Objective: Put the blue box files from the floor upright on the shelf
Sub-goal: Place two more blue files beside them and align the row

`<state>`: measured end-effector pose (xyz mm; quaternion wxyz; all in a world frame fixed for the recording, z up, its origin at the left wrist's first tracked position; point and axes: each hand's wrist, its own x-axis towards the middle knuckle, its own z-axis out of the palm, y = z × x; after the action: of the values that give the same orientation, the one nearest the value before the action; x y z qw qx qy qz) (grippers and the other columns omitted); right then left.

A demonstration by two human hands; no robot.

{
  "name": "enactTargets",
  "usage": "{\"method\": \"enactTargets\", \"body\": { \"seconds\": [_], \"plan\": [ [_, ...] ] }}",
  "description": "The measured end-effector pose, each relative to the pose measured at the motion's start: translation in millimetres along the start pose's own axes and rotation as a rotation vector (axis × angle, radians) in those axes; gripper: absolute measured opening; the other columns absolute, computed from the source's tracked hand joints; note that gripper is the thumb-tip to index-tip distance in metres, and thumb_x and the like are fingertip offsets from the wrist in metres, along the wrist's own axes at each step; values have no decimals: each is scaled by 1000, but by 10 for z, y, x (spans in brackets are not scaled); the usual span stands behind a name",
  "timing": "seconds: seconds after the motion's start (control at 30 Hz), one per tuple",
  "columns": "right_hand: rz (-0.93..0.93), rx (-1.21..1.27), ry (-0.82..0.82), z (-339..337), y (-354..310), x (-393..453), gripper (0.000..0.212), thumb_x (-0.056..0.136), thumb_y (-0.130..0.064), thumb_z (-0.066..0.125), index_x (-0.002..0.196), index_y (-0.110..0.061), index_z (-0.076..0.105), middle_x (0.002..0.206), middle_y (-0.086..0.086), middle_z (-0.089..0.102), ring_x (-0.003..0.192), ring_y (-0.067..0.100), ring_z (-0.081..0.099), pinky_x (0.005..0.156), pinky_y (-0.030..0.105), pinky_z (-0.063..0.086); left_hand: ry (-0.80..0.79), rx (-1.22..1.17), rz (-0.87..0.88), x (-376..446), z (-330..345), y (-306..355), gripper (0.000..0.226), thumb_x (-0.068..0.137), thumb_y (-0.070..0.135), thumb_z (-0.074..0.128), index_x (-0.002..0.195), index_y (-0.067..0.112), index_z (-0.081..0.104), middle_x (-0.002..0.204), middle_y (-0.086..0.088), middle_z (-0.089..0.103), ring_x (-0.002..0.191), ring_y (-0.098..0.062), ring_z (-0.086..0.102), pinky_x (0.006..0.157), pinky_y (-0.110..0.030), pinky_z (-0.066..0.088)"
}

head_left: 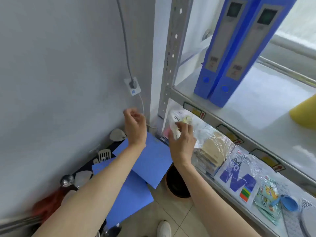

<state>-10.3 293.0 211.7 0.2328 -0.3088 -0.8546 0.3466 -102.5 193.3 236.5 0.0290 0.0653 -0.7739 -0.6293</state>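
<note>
Two blue box files (237, 48) stand upright side by side on the upper shelf (256, 120) at the top right. More blue box files (153, 161) lie flat in a loose pile on the floor by the wall, the lowest one (130, 199) nearest me. My left hand (135, 127) hovers above the pile with fingers loosely curled and nothing in it. My right hand (182, 142) is stretched out in front of the lower shelf's plastic bags, fingers spread, holding nothing.
A perforated metal shelf post (168, 65) rises between wall and shelf. A wall socket (132, 85) with a cable sits left of it. The lower shelf holds plastic bags (196, 127), an A4 paper pack (237, 177) and a blue lid (289, 204). A dark bin (176, 182), kitchen utensils (102, 156) and my white shoe (164, 228) are on the floor.
</note>
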Motion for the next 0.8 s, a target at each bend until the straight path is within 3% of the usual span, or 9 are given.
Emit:
{"method": "enactTargets", "body": {
  "seconds": [0.1,0.17,0.3,0.4,0.43,0.5,0.57,0.7,0.8],
  "plan": [
    [-5,-239,-306,275,210,-188,43,92,-37,60,130,-18,50,130,3,49,119,26,51,106,44,34,27,182,-136,-48,-464,-702,29,89,9,50,117,2,48,98,-9,61,85,-25,58,65,-26,38],
    [-20,-429,-484,451,354,-273,59,93,-41,58,143,-19,38,144,4,40,133,26,42,117,49,21,-41,324,-270,-84,-714,-1090,34,89,9,54,120,-1,48,102,-10,55,91,-28,57,71,-33,40],
    [-139,-744,-769,1082,698,-709,82,91,-38,64,154,-21,14,158,9,21,146,27,23,118,60,4,-129,528,-481,-192,-1276,-2015,44,89,15,61,126,-5,47,124,-22,53,111,-39,57,84,-45,48],
    [-250,-931,-813,1368,973,-945,98,88,-30,68,157,-21,-1,161,14,9,150,33,11,117,64,3,-152,596,-537,-305,-1497,-2417,26,88,13,60,101,-5,48,103,-19,55,93,-40,59,70,-42,46],
    [-290,-993,-825,1447,1050,-1012,100,90,-28,67,157,-21,-7,163,16,4,151,34,7,117,64,3,-152,627,-554,-327,-1539,-2546,27,87,14,60,102,-5,48,104,-18,54,95,-40,59,70,-41,46],
    [-365,-1092,-840,1573,1200,-1143,103,91,-22,64,155,-19,-17,163,18,-6,151,37,1,117,65,2,-164,676,-605,-383,-1587,-2779,48,88,19,61,127,-4,46,127,-21,51,112,-39,56,83,-45,48],
    [-436,-1144,-828,1696,1354,-1237,107,90,-16,63,154,-19,-23,163,18,-13,151,38,-3,116,65,1,-160,695,-657,-425,-1599,-3010,67,88,22,61,143,-1,31,140,-23,41,120,-41,52,91,-49,48],
    [-530,-1179,-817,1937,1617,-1353,107,89,-4,59,153,-23,-25,163,15,-19,151,38,-6,116,66,1,-183,679,-673,-477,-1522,-3347,72,88,21,61,145,-3,24,143,-25,38,128,-41,44,97,-48,45],
    [-585,-1164,-777,2063,1786,-1383,105,88,3,54,154,-25,-22,164,13,-16,151,36,-2,116,66,3,-189,638,-682,-494,-1417,-3534,74,88,27,61,145,-2,23,141,-23,40,124,-40,49,93,-46,47]
  ]
}}
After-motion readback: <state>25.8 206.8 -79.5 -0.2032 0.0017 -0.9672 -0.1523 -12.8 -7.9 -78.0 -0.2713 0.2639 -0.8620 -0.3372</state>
